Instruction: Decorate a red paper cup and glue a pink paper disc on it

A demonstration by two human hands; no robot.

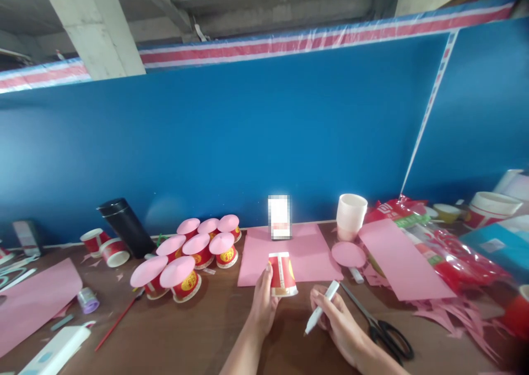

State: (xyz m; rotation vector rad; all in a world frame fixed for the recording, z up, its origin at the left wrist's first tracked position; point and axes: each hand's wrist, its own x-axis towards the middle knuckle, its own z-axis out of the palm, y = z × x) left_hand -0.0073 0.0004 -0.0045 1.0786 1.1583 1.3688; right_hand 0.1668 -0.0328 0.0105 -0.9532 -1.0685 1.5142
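Near the pink sheet (306, 248), the left hand (263, 298) clasps a red cup (282, 276) mouth-down, probably to steady it; the right hand (338, 317) grips a white pen (332, 290).

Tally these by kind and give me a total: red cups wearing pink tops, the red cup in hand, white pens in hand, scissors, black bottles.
Pink-topped red cups: 8
Red cup in the left hand: 1
White pen in the right hand: 1
Scissors: 1
Black bottle: 1
Total: 12
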